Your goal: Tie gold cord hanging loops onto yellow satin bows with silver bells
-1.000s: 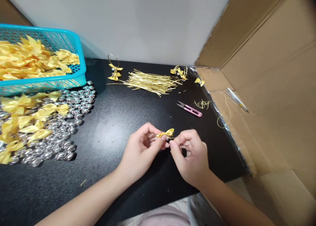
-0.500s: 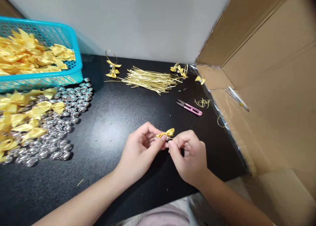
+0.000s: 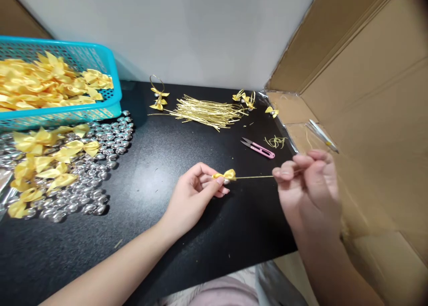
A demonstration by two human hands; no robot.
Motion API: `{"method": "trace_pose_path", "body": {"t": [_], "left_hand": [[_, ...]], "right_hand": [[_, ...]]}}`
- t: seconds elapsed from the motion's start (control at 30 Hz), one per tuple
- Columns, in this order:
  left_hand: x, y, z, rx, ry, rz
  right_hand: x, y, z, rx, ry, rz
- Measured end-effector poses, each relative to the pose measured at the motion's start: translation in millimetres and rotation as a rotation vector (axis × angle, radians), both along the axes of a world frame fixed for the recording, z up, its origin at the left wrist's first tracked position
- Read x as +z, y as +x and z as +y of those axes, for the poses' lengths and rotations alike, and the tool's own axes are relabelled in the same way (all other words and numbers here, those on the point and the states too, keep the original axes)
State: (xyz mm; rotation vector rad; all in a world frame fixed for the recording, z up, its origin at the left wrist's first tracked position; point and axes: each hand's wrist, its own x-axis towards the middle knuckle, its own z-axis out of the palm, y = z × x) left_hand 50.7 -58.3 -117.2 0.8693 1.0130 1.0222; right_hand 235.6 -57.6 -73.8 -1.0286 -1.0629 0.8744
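My left hand (image 3: pixel 197 192) pinches a small yellow ribbon bow (image 3: pixel 229 174) between thumb and fingers over the black table. A silver bead (image 3: pixel 227 181) shows just under the bow, partly covered by my thumb. From the bow a thin gold cord (image 3: pixel 254 177) runs taut to the right. Its other end is closed in the fingers of my right hand (image 3: pixel 309 185), which is slightly blurred. Beyond the hands lie pink thread snips (image 3: pixel 259 149), blades pointing left.
A bundle of gold cords (image 3: pixel 209 112) lies at the back, with finished-looking bow pieces (image 3: pixel 158 98) beside it. At left, a blue basket (image 3: pixel 115 74) holds yellow bows, and silver beads (image 3: pixel 80 199) spread below it. Cord scraps (image 3: pixel 276 142) lie near the cardboard wall (image 3: pixel 368 96).
My right hand has moved away from the bow to the right, drawing the gold cord out straight. My left hand still holds the bow in nearly the same place.
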Motion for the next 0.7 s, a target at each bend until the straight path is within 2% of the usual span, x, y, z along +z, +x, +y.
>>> {"method": "trace_pose_path", "body": {"t": [0.23,0.37,0.47,0.57,0.63,0.7], "left_hand": [[2.7,0.9,-5.6,-0.115,0.112,0.045],[6.2,-0.3,-8.1,-0.274,0.127,-0.027],[5.1,-1.6,-9.3,-0.376,0.105,0.014],[3.2,-3.1,-7.6,-0.299,0.235,0.193],[4.4,-3.0,-5.2,-0.179,0.408,0.355],[8.2,-0.6,-3.4,-0.113,0.592,0.477]], "right_hand": [[21.7,-4.6,16.4,0.135,-0.018,-0.071],[34.1,-12.3,21.9,0.195,0.005,-0.03],[45.6,-15.6,23.4,0.222,0.024,-0.087],[55.3,-18.0,24.0,0.258,0.033,-0.11],[59.8,-19.6,24.8,0.282,0.034,-0.083],[62.7,-22.0,25.9,0.312,0.037,-0.03]]}}
